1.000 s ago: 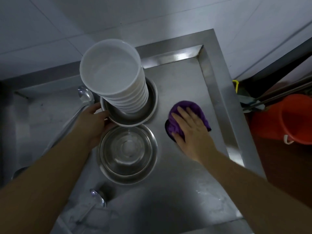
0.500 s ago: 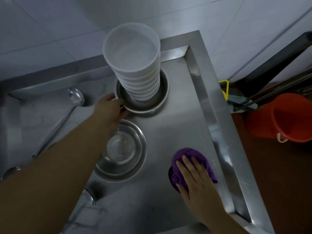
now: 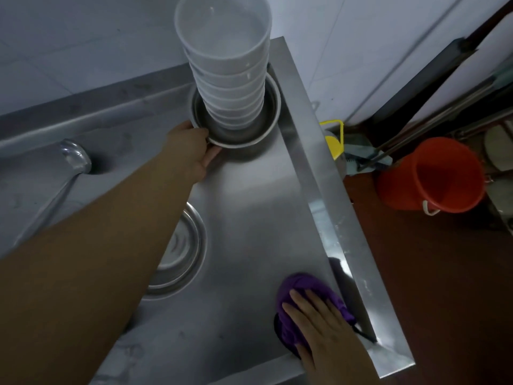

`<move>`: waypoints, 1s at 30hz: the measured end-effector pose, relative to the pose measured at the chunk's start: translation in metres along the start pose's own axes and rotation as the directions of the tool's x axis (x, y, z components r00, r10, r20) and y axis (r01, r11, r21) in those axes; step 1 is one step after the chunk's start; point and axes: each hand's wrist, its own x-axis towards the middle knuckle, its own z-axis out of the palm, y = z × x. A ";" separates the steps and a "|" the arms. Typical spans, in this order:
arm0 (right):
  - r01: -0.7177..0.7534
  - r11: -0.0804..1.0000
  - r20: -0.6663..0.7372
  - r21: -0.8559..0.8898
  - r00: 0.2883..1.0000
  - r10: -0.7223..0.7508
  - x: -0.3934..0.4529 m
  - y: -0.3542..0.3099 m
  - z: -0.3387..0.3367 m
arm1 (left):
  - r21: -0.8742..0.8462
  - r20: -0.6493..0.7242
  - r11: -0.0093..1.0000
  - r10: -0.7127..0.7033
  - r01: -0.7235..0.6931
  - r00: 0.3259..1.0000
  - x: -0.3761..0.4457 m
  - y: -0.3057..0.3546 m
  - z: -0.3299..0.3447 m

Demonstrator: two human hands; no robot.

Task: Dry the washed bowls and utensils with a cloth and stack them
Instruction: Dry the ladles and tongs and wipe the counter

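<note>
A tall stack of white bowls (image 3: pixel 227 65) stands inside a steel bowl (image 3: pixel 266 126) at the far right corner of the steel counter (image 3: pixel 249 218). My left hand (image 3: pixel 191 147) grips that steel bowl's near-left rim. A second steel bowl (image 3: pixel 183 251) sits nearer me, mostly hidden under my left forearm. My right hand (image 3: pixel 322 326) lies flat, fingers spread, on a purple cloth (image 3: pixel 302 287) at the counter's near right corner. A steel ladle (image 3: pixel 75 159) lies on the left of the counter.
The counter has a raised rim (image 3: pixel 333 212) along its right side and a tiled wall (image 3: pixel 83 37) behind. Past the rim, on the red floor, stand an orange bucket (image 3: pixel 433 176) and a yellow-handled item (image 3: pixel 333 143) beside dark poles.
My left hand has pushed the steel bowl with the white stack back and to the right, into the corner. My right hand has drawn the purple cloth toward the near right corner.
</note>
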 end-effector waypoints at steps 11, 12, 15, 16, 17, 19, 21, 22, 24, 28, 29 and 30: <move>-0.105 0.985 -0.091 0.137 0.989 0.118 0.188 0.035 -0.061 | -0.118 0.032 0.993 0.003 0.001 0.999 -0.007 -0.007 0.007; -0.140 0.979 -0.082 0.147 0.985 0.153 0.196 0.030 -0.061 | -0.125 0.037 0.992 -0.001 0.006 0.999 -0.009 -0.008 0.005; -0.125 0.982 -0.063 0.143 0.989 0.135 0.182 0.022 -0.055 | -0.088 0.038 0.996 -0.002 0.005 0.999 -0.025 -0.013 -0.008; -0.081 0.985 -0.056 0.150 0.994 0.090 0.164 0.022 -0.053 | -0.049 0.048 0.999 0.015 -0.013 0.999 -0.032 -0.016 -0.016; -0.043 0.988 -0.041 0.145 0.998 0.049 0.141 0.023 -0.049 | 0.003 0.071 0.999 0.037 -0.037 0.997 -0.041 -0.019 -0.026; -0.020 0.996 0.010 0.087 1.000 0.019 0.080 0.020 -0.036 | 0.082 0.069 0.993 0.081 -0.087 0.994 -0.060 -0.029 -0.051; -0.047 0.999 0.012 0.020 0.999 0.047 0.018 0.013 -0.020 | 0.137 0.023 0.987 0.087 -0.089 0.996 -0.081 -0.038 -0.081; -0.073 0.997 0.014 0.016 0.997 0.073 -0.007 0.007 -0.012 | 0.172 0.017 0.981 0.088 -0.090 0.996 -0.091 -0.044 -0.096; -0.067 0.997 0.050 -0.024 0.996 0.068 -0.034 -0.009 0.001 | 0.276 0.024 0.957 0.091 -0.094 0.996 -0.105 -0.054 -0.128; 0.247 0.967 0.225 -0.062 0.947 -0.228 -0.009 -0.063 0.016 | 0.848 0.152 0.452 0.292 -0.276 0.944 -0.116 -0.067 -0.183; 0.315 0.948 0.231 -0.052 0.927 -0.296 0.007 -0.076 0.018 | 0.903 0.210 0.298 0.321 -0.309 0.924 -0.120 -0.065 -0.194; 0.364 0.930 0.219 -0.047 0.913 -0.345 0.025 -0.084 0.019 | 0.917 0.254 0.215 0.335 -0.336 0.908 -0.123 -0.063 -0.204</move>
